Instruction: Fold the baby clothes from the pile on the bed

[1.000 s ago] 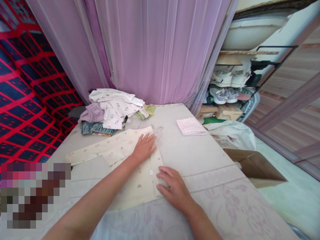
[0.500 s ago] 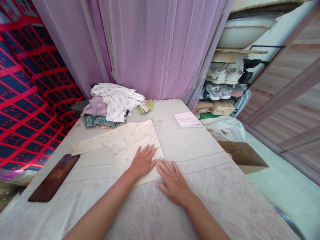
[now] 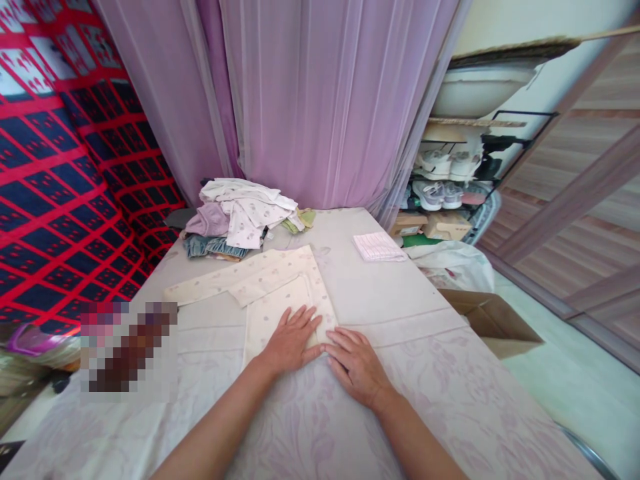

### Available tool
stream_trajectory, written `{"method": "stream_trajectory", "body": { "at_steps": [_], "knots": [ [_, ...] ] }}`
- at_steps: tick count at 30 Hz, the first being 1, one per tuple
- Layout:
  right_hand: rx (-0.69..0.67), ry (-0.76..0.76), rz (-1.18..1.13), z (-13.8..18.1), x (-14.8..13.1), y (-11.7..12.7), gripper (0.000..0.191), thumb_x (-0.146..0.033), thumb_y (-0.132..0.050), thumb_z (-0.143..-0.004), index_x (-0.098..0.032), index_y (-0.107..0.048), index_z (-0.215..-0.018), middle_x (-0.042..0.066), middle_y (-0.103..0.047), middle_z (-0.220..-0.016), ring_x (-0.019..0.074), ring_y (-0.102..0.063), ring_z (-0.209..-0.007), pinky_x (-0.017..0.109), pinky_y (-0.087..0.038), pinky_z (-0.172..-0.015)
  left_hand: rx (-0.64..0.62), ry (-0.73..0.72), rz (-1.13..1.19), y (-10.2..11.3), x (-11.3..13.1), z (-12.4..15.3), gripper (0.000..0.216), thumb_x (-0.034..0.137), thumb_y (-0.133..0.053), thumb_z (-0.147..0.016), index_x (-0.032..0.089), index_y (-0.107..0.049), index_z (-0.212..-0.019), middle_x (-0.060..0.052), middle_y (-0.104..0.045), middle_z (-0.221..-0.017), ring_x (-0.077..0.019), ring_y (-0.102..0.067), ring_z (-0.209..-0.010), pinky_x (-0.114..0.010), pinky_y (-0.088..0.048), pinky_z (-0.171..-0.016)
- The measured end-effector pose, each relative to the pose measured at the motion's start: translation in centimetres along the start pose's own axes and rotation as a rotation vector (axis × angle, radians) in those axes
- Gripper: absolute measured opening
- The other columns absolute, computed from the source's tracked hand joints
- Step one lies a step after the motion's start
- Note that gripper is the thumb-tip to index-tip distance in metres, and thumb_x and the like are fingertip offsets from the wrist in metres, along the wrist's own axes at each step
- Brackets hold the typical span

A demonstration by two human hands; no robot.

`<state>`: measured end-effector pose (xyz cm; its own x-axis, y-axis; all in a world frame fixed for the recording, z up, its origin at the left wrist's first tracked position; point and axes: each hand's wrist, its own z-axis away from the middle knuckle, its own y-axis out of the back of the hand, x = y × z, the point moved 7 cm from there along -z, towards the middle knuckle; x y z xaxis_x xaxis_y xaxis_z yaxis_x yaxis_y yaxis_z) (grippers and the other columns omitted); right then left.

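Note:
A cream long-sleeved garment with small printed motifs lies partly folded on the bed, one sleeve stretched out to the left. My left hand rests flat on its folded layer, fingers spread. At the garment's lower right edge is my right hand, its fingertips touching the cloth beside my left thumb. The right fingers lie close together and slightly bent, with the thumb near them; no cloth shows between them. Both hands hide the garment's near right corner.
A heap of clothes sits at the bed's far left. A folded pink striped cloth lies at the far right. A pixelated brown object is on the left. Beyond the right edge stand a cardboard box and a rack with shoes.
The view has shifted slightly. My right thumb has drawn in toward its fingers, which are now more bent at the garment's edge. My left hand still lies flat on the cloth.

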<state>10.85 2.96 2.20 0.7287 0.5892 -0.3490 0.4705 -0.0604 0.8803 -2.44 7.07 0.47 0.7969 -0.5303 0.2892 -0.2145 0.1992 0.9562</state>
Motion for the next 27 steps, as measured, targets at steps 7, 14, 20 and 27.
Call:
{"method": "stream_trajectory", "body": {
  "at_steps": [7, 14, 20, 27],
  "knots": [
    [0.066, -0.021, -0.009, -0.4, 0.0, 0.5, 0.024, -0.025, -0.049, -0.09, -0.026, -0.069, -0.105, 0.005, -0.066, -0.118, 0.0195, -0.054, -0.114, 0.04, -0.036, -0.101, -0.027, -0.011, 0.054, 0.0, 0.2, -0.1, 0.071, 0.063, -0.037, -0.088, 0.025, -0.028, -0.147, -0.008, -0.023, -0.155, -0.0265, -0.016, -0.143, -0.053, -0.008, -0.115],
    [0.116, -0.033, 0.018, -0.1, 0.7, 0.2, 0.023, -0.024, -0.049, -0.09, -0.027, -0.069, -0.103, 0.004, -0.067, -0.115, 0.0201, -0.055, -0.112, 0.039, -0.038, -0.098, 0.303, 0.304, 0.042, 4.2, -6.5, 1.7, 0.047, 0.04, -0.045, -0.091, 0.023, -0.048, -0.135, -0.006, -0.04, -0.148, -0.0259, -0.028, -0.139, -0.049, -0.017, -0.114],
    [0.186, 0.004, 0.025, -1.7, 1.9, 0.8, 0.027, -0.023, -0.044, -0.091, -0.025, -0.068, -0.104, 0.006, -0.069, -0.109, 0.0198, -0.059, -0.105, 0.039, -0.042, -0.093, 0.486, 0.854, -0.101, 8.0, -15.3, 7.1, 0.045, 0.04, -0.038, -0.091, 0.014, -0.057, -0.123, -0.013, -0.065, -0.115, -0.0309, -0.057, -0.109, -0.044, -0.043, -0.092],
    [0.081, 0.036, 0.102, -8.0, 3.4, 1.7, 0.027, -0.021, -0.046, -0.088, -0.024, -0.069, -0.104, 0.007, -0.068, -0.112, 0.0198, -0.06, -0.106, 0.038, -0.043, -0.092, 0.434, 0.957, -0.093, 8.0, -16.6, 7.3, 0.047, 0.055, -0.039, -0.088, 0.02, -0.064, -0.107, -0.01, -0.068, -0.101, -0.0324, -0.059, -0.098, -0.042, -0.044, -0.08]
  ]
}}
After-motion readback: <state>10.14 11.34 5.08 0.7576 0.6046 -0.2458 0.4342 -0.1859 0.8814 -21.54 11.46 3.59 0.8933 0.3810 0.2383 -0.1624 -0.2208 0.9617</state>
